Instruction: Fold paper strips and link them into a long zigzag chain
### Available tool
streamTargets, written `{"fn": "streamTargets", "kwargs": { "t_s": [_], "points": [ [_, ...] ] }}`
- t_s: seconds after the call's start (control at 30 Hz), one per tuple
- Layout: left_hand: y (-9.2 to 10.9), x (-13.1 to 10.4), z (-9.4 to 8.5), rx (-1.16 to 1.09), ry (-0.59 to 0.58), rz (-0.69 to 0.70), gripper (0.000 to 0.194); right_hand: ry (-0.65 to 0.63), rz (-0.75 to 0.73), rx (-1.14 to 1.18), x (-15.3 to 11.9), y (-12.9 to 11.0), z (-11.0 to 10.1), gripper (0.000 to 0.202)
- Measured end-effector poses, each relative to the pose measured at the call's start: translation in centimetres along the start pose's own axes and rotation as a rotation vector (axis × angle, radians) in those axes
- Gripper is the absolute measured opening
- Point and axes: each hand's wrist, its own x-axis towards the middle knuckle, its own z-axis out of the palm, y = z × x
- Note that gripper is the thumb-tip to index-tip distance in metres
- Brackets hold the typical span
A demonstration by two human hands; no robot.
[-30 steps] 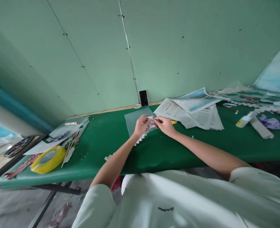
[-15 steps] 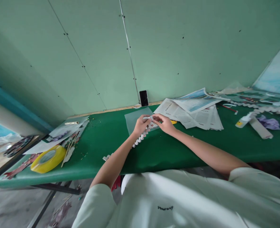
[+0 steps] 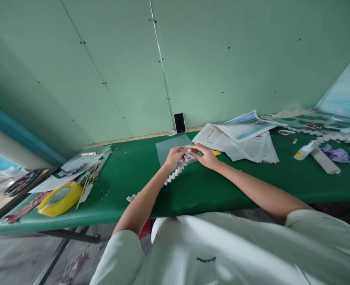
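A folded white paper zigzag chain (image 3: pixel 174 175) runs from my fingers down to the left, passing under my left forearm. Its far end shows beyond that arm. My left hand (image 3: pixel 175 156) is closed on the upper end of the chain. Close against it, my right hand (image 3: pixel 205 154) pinches the same end with its fingertips. The fine folds between the fingers are too small to make out. Beneath both hands lies a translucent sheet (image 3: pixel 164 146) on the green table (image 3: pixel 115 178). Something yellow (image 3: pixel 216 152) sticks out behind my right hand.
Newspaper sheets (image 3: pixel 237 144) spread at the right of my hands. Farther right are a glue bottle (image 3: pixel 304 150), a white box (image 3: pixel 326 160) and a crumpled purple piece (image 3: pixel 336 153). A phone (image 3: pixel 179 123) leans on the wall. Yellow tape (image 3: pixel 70 198) and thin sticks (image 3: pixel 87 184) lie left.
My fingers have shifted slightly at the chain's end, the right hand's fingers now flatter over it. The chain has moved a little down and left.
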Motion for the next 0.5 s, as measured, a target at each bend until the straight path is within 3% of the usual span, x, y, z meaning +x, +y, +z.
{"fn": "streamTargets", "kwargs": {
  "t_s": [0.27,0.5],
  "points": [
    [0.4,-0.1,-0.2,0.055,-0.048,0.03,0.058,-0.011,-0.054,-0.054,0.0,0.2,0.0,0.032],
    [1.6,-0.4,-0.9,0.224,-0.104,0.031,0.048,-0.083,-0.047,-0.032,0.0,-0.2,-0.1,0.029]
  ]
}}
